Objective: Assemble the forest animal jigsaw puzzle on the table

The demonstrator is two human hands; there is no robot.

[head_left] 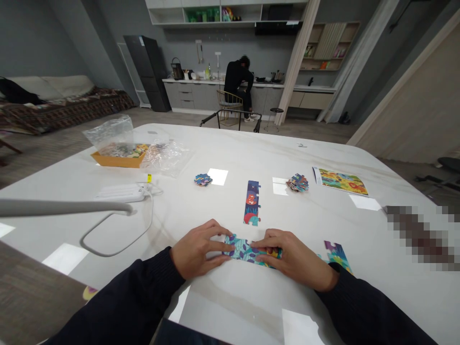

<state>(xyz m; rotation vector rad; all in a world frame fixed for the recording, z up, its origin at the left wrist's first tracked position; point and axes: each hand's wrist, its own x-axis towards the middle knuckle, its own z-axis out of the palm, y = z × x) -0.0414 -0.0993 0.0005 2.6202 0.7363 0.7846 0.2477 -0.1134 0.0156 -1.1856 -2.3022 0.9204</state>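
Note:
A teal strip of joined puzzle pieces (pixel 245 251) with purple leaves lies flat near the table's front edge. My left hand (pixel 201 248) has its fingers spread, their tips on the strip's left end. At the right end, my right hand (pixel 283 254) has its fingers bent over the strip, thumb and fingertips pressing on it and covering part of it. Beyond the hands, a dark blue and red puzzle strip (pixel 252 203) points away from me. Another joined puzzle section (pixel 337 255) is partly hidden behind my right forearm.
Two piles of pieces (pixel 203 179) (pixel 298 182) lie farther back. A picture sheet (pixel 343 181) is at the right. An orange box (pixel 118 160) with plastic bags, a white power strip (pixel 120 192) and a looped cable are at the left. A person (pixel 237 79) sits far behind the table.

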